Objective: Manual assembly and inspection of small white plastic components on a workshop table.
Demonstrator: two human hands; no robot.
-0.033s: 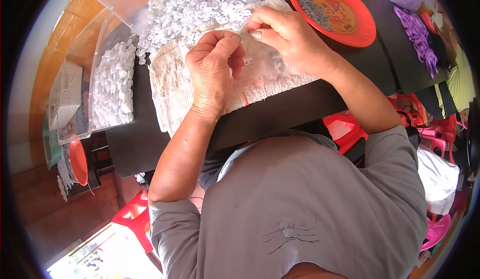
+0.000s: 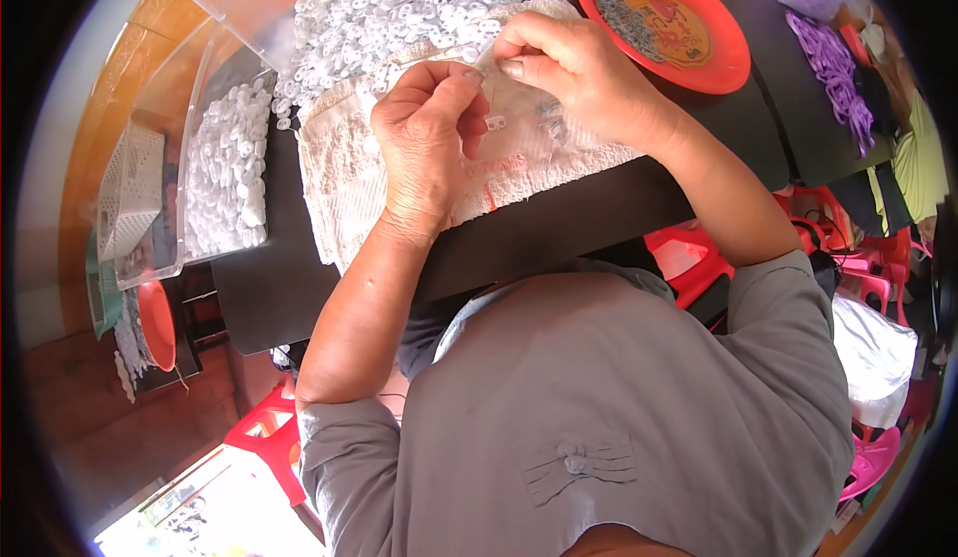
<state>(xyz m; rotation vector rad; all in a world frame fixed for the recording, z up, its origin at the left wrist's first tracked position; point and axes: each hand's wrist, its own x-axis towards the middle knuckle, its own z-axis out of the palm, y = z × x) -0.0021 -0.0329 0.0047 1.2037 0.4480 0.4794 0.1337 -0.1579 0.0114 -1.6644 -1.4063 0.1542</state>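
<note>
Fingertip Positions and Surrounding Parts

The left hand (image 2: 424, 118) and the right hand (image 2: 589, 78) are raised over the cloth (image 2: 334, 183), fingertips near each other. On the left, thumb and index finger are brought together and the other fingers curl. On the right, thumb and index finger are also bent toward a pinch. Whether either set of fingers grips an item cannot be determined; anything between the tips is too small to identify.

Part locations relative to the fingers:

- The pile (image 2: 384, 13) of white pieces lies directly beyond the left fingertips, at the far edge of the cloth.
- One loose piece (image 2: 497, 123), with two holes, lies on the cloth just beside the curled left fingers, on their right.
- The bin (image 2: 186, 173), clear and stocked with more white pieces, stands well to the left of the left fingers.
- The plate (image 2: 735, 53), red, is to the right of the right fingers and bears grey bits (image 2: 624, 23) on its near-finger side.
- The table (image 2: 529, 233), black, extends below the cloth.
</note>
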